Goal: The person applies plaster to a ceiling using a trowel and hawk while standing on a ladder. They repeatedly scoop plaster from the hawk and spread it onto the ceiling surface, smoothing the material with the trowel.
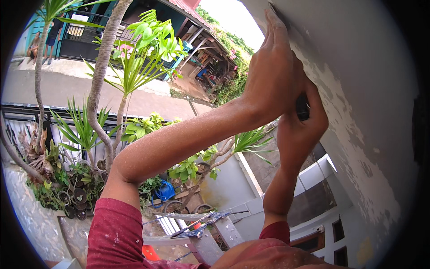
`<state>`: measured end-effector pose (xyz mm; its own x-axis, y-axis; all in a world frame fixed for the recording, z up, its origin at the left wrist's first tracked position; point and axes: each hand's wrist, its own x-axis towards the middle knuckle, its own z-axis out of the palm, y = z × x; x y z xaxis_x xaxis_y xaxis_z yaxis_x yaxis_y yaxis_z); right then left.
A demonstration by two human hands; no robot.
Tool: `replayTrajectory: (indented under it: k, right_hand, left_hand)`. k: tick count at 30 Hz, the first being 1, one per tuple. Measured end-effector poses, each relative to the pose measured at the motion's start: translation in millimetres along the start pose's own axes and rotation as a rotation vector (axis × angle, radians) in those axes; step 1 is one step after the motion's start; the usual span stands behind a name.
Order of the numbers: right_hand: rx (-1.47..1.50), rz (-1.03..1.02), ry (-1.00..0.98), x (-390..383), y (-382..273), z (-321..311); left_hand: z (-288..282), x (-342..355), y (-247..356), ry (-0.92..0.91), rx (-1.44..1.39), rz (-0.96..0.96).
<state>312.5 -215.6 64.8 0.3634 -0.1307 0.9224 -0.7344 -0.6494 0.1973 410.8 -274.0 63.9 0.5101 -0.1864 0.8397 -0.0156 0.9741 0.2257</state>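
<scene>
My left hand (273, 76) is pressed flat against a white wall (358, 89) with flaking, patchy paint, fingers stretched up toward the top. Just below it my right hand (302, 123) is closed around a dark tool handle (302, 107) held against the same wall; the tool's working end is hidden behind my left hand. Both forearms rise from the lower edge, in red sleeves speckled with white dust.
Far below stands a metal ladder or scaffold frame (197, 226). To the left are tall plants (134, 58), potted plants (76, 197), a blue watering can (165, 190) and a fence. Two people (45, 38) stand across the street at top left.
</scene>
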Motion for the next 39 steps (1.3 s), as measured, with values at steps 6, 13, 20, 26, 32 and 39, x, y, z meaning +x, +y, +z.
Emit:
replayTrajectory:
  k: [6, 13, 20, 26, 32, 39]
  right_hand:
    - [0.092, -0.042, 0.067, 0.6, 5.2, -7.4]
    - [0.057, -0.125, 0.075, 4.1, 2.8, -8.9]
    - [-0.038, -0.213, 0.058, 35.9, -17.7, 34.6]
    - [0.356, 0.053, 0.04, -19.9, -17.0, 23.1]
    - [0.451, 0.231, -0.028, -60.7, -5.1, 37.7]
    - [0.765, 0.422, 0.005, -80.5, 1.3, 42.8]
  left_hand:
    - [12.8, -3.1, 15.0, 0.129, 0.036, 0.002]
    - [-5.0, 6.8, 20.5, 0.084, 0.089, 0.077]
    - [-46.3, 41.5, -2.6, 0.028, 0.037, 0.034]
    - [-56.8, -3.6, 22.8, -0.166, 0.204, 0.016]
    - [-78.9, -27.6, -3.6, -0.323, 0.483, -0.052]
    - [-81.2, -40.2, -7.2, -0.439, 0.642, 0.026]
